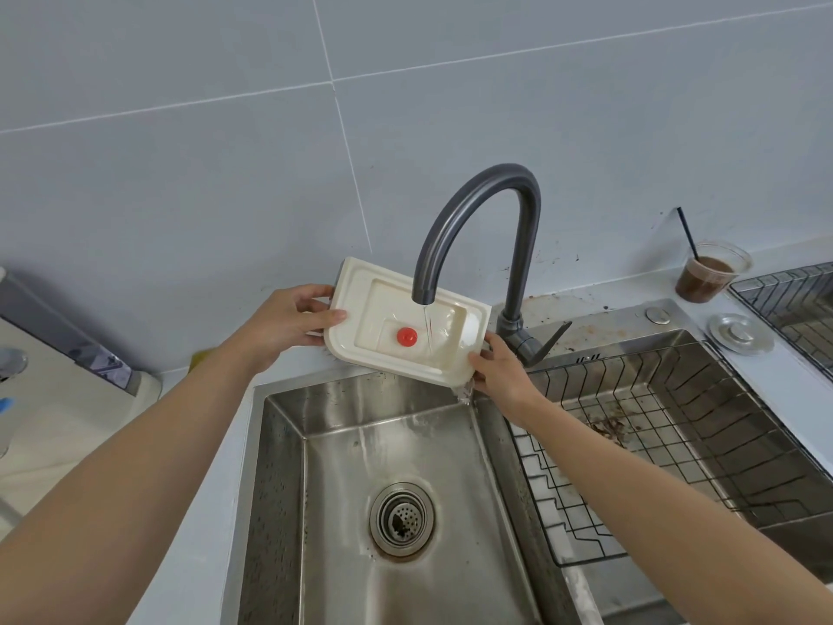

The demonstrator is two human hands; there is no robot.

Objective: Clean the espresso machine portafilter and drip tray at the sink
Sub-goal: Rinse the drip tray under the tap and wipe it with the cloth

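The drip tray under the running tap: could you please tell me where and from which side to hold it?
Hold the drip tray by its short ends, one hand from each side, as the left hand and right hand do: thumb on the flat rim, fingers beneath. That leaves the recessed middle free under the tap, and the tray tilted to drain into the sink.

Stained grey countertop (599, 315) behind the steel sink (450, 466): a plastic cup (707, 277) of brown drink and a round metal lid (739, 333) sit near its far right corner, beside a wire rack (793, 309).
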